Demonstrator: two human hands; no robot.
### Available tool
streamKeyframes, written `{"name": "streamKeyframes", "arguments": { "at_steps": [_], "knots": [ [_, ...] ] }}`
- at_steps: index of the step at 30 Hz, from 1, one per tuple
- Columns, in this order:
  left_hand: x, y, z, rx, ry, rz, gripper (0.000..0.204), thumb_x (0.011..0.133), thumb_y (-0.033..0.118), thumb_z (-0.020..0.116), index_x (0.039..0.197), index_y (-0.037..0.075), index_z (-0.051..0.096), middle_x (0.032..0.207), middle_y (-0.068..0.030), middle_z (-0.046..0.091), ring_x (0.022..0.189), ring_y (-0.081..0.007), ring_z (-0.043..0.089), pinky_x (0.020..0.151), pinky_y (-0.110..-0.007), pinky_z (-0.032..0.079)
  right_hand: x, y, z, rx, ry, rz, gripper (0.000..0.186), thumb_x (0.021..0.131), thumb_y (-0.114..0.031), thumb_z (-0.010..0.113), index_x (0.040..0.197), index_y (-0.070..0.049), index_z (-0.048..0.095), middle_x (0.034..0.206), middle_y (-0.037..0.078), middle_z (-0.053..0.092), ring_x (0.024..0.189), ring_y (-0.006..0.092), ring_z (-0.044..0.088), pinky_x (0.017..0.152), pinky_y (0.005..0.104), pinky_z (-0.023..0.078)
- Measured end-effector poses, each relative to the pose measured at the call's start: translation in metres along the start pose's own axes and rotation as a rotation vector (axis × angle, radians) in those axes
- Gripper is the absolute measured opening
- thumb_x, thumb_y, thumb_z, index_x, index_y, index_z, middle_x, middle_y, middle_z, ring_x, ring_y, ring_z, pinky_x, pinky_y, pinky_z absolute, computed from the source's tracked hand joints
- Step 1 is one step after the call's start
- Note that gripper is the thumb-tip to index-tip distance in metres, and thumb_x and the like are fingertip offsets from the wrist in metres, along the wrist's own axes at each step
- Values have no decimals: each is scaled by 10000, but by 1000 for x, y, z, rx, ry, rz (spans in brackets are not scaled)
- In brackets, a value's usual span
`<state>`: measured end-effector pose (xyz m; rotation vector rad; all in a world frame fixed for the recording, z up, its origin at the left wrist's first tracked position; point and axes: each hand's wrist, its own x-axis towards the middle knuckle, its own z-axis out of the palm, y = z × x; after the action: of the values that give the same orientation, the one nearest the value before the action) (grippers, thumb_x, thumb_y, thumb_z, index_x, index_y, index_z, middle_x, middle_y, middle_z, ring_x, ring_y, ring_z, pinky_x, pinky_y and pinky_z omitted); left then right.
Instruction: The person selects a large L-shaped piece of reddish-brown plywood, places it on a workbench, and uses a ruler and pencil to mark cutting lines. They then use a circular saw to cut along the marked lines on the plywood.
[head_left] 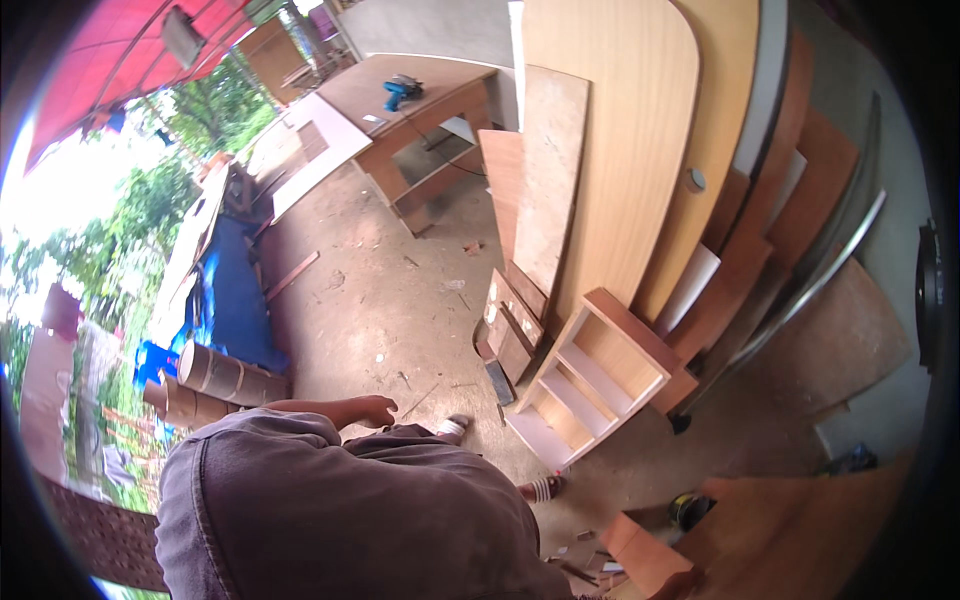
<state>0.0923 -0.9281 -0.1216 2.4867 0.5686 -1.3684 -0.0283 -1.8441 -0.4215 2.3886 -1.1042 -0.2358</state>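
Observation:
My left hand [371,409] hangs in front of my body above the concrete floor, with nothing seen in it. Its fingers are loosely bent and apart. At the lower edge, my right hand [680,584] shows only in part, dark and blurred. It is beside a brown wooden board [640,550]; whether it grips or merely touches that board cannot be made out. Ahead and to the right, a small wooden shelf unit [585,392] with pale inner compartments stands tilted against the stacked panels.
Large wooden panels [610,150] lean along the right wall. A wooden workbench [400,75] at the back bears a blue power tool [402,92]. Brown rolls or drums [230,375] and a blue tarp [238,290] line the left side. Offcuts [590,560] litter the floor.

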Motion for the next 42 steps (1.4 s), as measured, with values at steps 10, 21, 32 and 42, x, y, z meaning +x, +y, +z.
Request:
{"name": "streamKeyframes", "arguments": {
  "at_steps": [10,21,32,42],
  "knots": [
    [-36,-30,34,-168,90,-122,622,836,417,628,1370,105,564,1327,-208,604,1247,-363,560,1053,-437,442,2,-25,-12,289,-615,-438,469,877,-443,669,1145,-63,719,1129,133,685,999,302,665,789,491,543],
    [-11,-131,119,-433,28,-173,624,819,458,662,1337,116,597,1321,-199,611,1223,-383,571,1039,-426,455,-78,-84,-264,35,-653,-854,547,900,-546,597,1128,-63,715,1055,170,718,990,376,660,895,498,496],
    [147,-147,6,-917,208,257,611,912,546,549,1039,-28,716,989,-213,725,890,-332,685,837,-443,520,-374,-297,-790,87,39,-1239,342,684,-310,777,860,-21,733,866,241,686,871,373,689,793,457,550],
    [88,-211,-163,-2514,-538,5,1093,813,848,469,1558,81,239,1445,-254,467,1292,-410,510,1079,-516,398,-516,-443,-958,382,545,-2203,157,607,-155,730,719,-116,626,674,58,507,612,281,575,538,424,456]
  ]
}}
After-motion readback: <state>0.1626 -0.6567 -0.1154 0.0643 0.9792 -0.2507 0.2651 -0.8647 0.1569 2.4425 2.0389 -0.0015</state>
